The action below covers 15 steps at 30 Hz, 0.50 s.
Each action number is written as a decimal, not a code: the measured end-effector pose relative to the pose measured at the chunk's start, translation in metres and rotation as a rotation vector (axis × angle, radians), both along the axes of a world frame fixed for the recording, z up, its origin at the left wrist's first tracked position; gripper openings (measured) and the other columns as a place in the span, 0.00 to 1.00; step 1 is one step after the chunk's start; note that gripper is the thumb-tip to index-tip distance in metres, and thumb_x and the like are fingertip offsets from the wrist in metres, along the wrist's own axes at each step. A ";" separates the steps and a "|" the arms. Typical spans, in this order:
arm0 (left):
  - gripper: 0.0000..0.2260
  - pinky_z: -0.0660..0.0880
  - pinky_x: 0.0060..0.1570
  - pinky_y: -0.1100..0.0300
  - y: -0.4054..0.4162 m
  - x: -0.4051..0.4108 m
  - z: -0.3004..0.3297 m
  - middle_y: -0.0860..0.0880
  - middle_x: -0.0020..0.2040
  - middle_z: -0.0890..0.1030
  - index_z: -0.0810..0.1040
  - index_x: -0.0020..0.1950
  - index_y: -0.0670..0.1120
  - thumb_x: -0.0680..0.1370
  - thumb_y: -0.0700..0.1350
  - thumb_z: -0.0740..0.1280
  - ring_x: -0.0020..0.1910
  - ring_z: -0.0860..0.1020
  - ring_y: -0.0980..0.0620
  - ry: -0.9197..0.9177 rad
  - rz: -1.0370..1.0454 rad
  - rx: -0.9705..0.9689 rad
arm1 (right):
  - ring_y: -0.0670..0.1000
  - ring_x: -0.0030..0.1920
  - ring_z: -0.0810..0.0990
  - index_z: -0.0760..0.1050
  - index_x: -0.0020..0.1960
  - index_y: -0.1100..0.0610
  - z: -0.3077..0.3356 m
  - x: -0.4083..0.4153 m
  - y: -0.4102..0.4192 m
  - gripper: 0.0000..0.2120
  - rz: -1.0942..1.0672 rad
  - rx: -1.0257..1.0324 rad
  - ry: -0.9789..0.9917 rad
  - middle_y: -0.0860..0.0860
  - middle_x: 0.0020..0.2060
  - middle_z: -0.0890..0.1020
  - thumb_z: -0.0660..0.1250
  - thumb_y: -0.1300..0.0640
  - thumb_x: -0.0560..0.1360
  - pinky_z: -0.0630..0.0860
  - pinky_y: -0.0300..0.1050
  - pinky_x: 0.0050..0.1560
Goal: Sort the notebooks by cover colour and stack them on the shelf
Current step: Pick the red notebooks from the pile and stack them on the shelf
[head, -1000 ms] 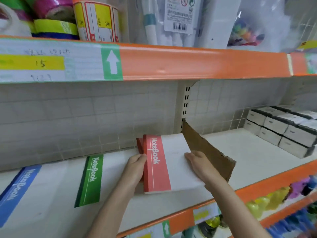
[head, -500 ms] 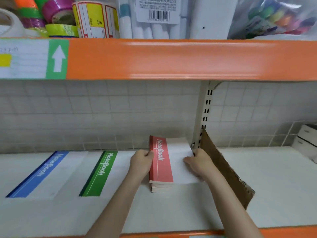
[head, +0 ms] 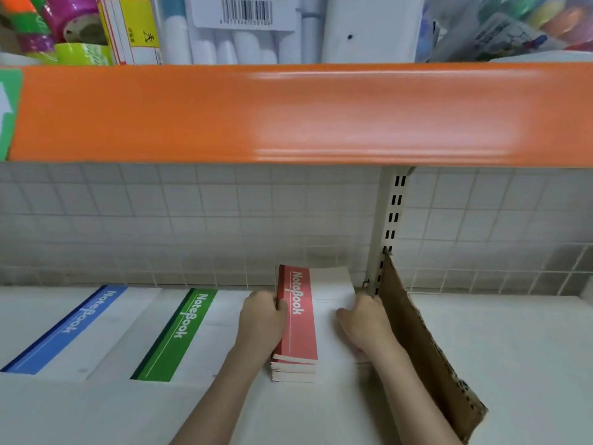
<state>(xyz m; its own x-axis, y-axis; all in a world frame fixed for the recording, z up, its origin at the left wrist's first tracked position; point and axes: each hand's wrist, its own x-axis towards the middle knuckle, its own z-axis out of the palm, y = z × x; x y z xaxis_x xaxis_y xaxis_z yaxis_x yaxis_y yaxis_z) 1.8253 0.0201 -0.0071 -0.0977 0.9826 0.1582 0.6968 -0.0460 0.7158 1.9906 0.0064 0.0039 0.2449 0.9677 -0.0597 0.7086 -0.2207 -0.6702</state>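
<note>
Now the blue notebook [head: 69, 329] lies flat at the far left of the shelf [head: 513, 364]. Just beside it lies the green notebook [head: 179, 332]. Both sit apart from the hands.

Next comes the red stack [head: 296, 319]. A second ago it lay crooked and nearer the front edge. Since then it has been pushed back, and its far end is now close to the tiled wall. It also looks straighter, lined up more like the green one.

On the stack's left side is the left hand [head: 261, 319]. Its fingers curl round the red edge and hold it. On the white part of the top cover is the right hand [head: 365, 322]. Its fingers curl down over the stack's right side and hold it too. So both hands squeeze the stack from its two sides.

Just right of that hand stands a brown cardboard sheet [head: 426, 351]. It leans on the metal post [head: 390, 232] like a little wall.

I think the red pile is nearly in its place. Blue, green and red each have their own spot, so this part of the sorting looks almost done. The hands may only need to let go.
</note>
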 end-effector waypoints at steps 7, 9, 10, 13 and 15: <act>0.13 0.75 0.41 0.61 0.000 0.004 -0.002 0.45 0.50 0.77 0.77 0.45 0.42 0.82 0.48 0.57 0.41 0.79 0.50 0.191 0.069 0.014 | 0.60 0.65 0.67 0.68 0.65 0.64 -0.012 -0.004 -0.002 0.19 -0.028 0.032 -0.135 0.61 0.67 0.65 0.57 0.54 0.78 0.67 0.47 0.61; 0.13 0.74 0.41 0.62 0.001 0.005 -0.004 0.44 0.50 0.76 0.76 0.45 0.42 0.82 0.48 0.56 0.40 0.77 0.50 0.222 0.081 0.029 | 0.59 0.63 0.68 0.68 0.64 0.63 -0.016 -0.005 -0.001 0.19 -0.023 0.021 -0.101 0.61 0.64 0.67 0.56 0.54 0.78 0.68 0.48 0.60; 0.13 0.74 0.41 0.62 0.001 0.005 -0.005 0.44 0.50 0.76 0.76 0.46 0.42 0.82 0.48 0.56 0.41 0.77 0.50 0.217 0.078 0.033 | 0.59 0.62 0.69 0.68 0.63 0.63 -0.018 -0.005 0.000 0.18 -0.018 0.018 -0.071 0.60 0.63 0.69 0.56 0.54 0.78 0.69 0.47 0.60; 0.13 0.76 0.43 0.61 0.002 0.003 -0.009 0.45 0.49 0.78 0.77 0.48 0.42 0.82 0.48 0.57 0.42 0.79 0.50 0.175 0.060 0.033 | 0.58 0.60 0.71 0.68 0.62 0.63 -0.019 -0.003 0.003 0.17 0.005 0.001 -0.025 0.59 0.60 0.72 0.55 0.54 0.78 0.71 0.48 0.59; 0.13 0.76 0.42 0.61 0.004 0.001 -0.012 0.44 0.48 0.79 0.77 0.49 0.41 0.82 0.47 0.57 0.42 0.79 0.50 0.140 0.053 0.033 | 0.57 0.59 0.72 0.68 0.62 0.62 -0.020 -0.002 0.005 0.16 0.011 -0.011 -0.007 0.58 0.59 0.73 0.56 0.54 0.78 0.72 0.47 0.57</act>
<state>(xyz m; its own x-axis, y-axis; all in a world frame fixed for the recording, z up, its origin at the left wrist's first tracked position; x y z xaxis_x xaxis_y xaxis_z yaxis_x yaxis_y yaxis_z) 1.8267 0.0238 -0.0189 -0.1241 0.9707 0.2059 0.7917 -0.0282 0.6102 1.9882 0.0110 -0.0159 0.2350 0.9696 -0.0685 0.7155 -0.2202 -0.6630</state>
